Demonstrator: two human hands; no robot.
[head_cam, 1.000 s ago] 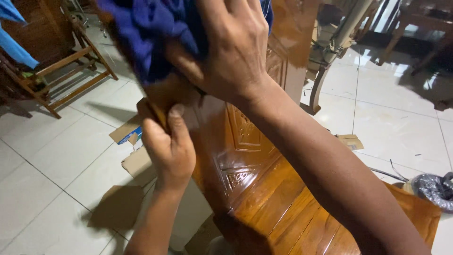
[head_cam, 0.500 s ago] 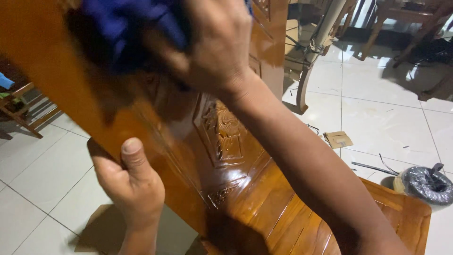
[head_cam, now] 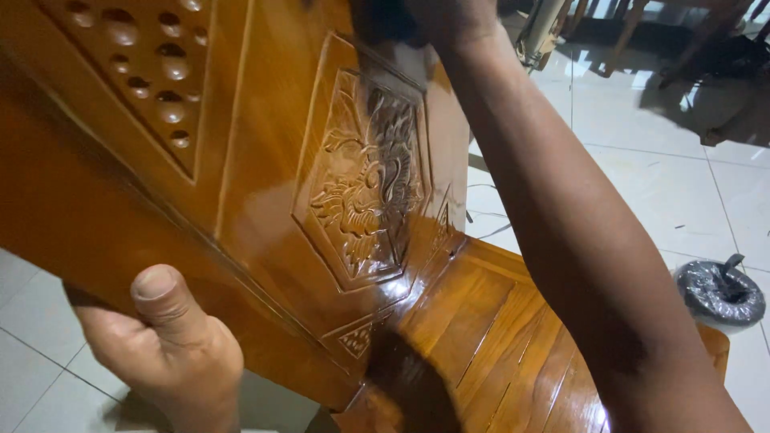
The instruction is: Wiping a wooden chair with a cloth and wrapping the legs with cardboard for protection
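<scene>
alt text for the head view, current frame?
A left hand grips the lower edge of a glossy carved wooden chair back, thumb on its face. The right arm reaches across to the top, its hand mostly out of frame. Behind: white tiled floor, grey wrapped bundle.

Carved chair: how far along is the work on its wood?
Looks done: the carved panel, the holed panel and the seat slats all shine evenly. In hand: the left hand grips the chair back by its lower edge; the right hand, mostly cut off at the top, presses something dark on the wood. Left: no dull patch shows, but the far side is hidden.
</scene>
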